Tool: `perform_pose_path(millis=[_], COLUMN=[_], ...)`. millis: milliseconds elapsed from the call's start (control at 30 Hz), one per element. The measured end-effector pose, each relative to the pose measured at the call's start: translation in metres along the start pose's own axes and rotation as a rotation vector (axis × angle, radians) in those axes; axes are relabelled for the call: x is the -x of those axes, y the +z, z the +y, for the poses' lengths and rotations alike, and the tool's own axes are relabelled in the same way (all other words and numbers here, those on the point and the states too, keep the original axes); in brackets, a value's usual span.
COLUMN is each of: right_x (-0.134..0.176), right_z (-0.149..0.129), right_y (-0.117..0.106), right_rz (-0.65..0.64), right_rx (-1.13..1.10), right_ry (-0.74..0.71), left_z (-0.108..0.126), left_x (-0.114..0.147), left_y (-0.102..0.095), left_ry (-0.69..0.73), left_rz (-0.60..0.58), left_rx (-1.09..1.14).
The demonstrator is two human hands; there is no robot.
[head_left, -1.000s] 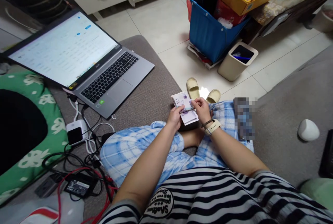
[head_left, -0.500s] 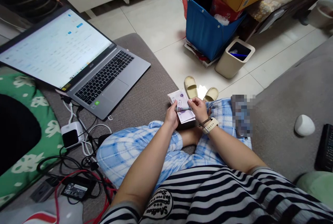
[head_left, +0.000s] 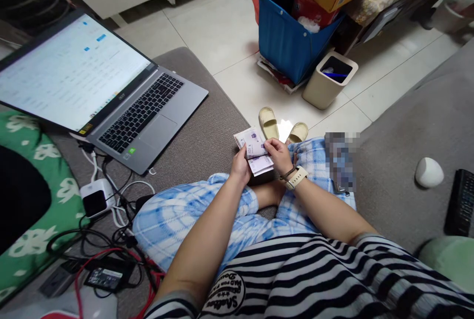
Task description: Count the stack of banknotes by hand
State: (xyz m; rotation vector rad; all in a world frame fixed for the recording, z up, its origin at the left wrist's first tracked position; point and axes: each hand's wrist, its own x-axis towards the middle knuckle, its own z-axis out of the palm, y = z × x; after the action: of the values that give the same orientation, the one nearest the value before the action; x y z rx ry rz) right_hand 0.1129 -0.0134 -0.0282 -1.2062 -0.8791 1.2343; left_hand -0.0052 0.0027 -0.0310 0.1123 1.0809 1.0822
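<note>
Paper notes [head_left: 250, 141], purple print on white, sit in both hands above the crossed legs, past the blue plaid trousers [head_left: 174, 225], with the slippers [head_left: 268, 122] on the floor beyond and the laptop [head_left: 163, 116] off to the left on the grey couch [head_left: 218, 106]. Left hand [head_left: 240, 167] clamps the left side of the stack, thumb across the printed face, so it carries the load. Right hand [head_left: 280, 155], wristwatch [head_left: 296, 178] below it, pinches the right edge of the upper part between thumb and fingers. Both grips are closed on paper, no spread. Handling, my read: very light, weight is a non-issue; thin and floppy, so a leaf bends as soon as one end loses support. Stack faces probably slide over each other, so a loose left clamp would let it fan or shed a sheet. Not brittle, but creases easily and could tear at an edge if yanked. Best hold: firm thumb pressure on the left side for the bundle, light fingertip pinch at the free edge or corner for a single leaf. Lower part is too small in view to say whether it's folded-over paper or separate sheets.
</note>
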Motion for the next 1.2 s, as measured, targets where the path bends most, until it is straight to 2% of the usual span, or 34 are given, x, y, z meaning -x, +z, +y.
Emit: perform_pose_path(millis=[533, 733, 1033, 1200], right_x=[0.000, 0.002, -0.002, -0.003], right_z=[-0.001, 0.002, 0.012, 0.013], right_y=[0.000, -0.001, -0.003, -0.004], right_rz=[0.003, -0.063, 0.086, 0.095], right_rx=[0.044, 0.027, 0.020, 0.061], right_ry=[0.026, 0.040, 0.072, 0.078], left_z=[-0.001, 0.002, 0.003, 0.004], left_x=[0.000, 0.001, 0.005, 0.006], left_y=[-0.001, -0.003, -0.004, -0.004], left_ry=[-0.010, -0.067, -0.021, -0.013], left_rz=[0.007, -0.036, -0.035, -0.017], left_rx=[0.017, 0.011, -0.018, -0.041])
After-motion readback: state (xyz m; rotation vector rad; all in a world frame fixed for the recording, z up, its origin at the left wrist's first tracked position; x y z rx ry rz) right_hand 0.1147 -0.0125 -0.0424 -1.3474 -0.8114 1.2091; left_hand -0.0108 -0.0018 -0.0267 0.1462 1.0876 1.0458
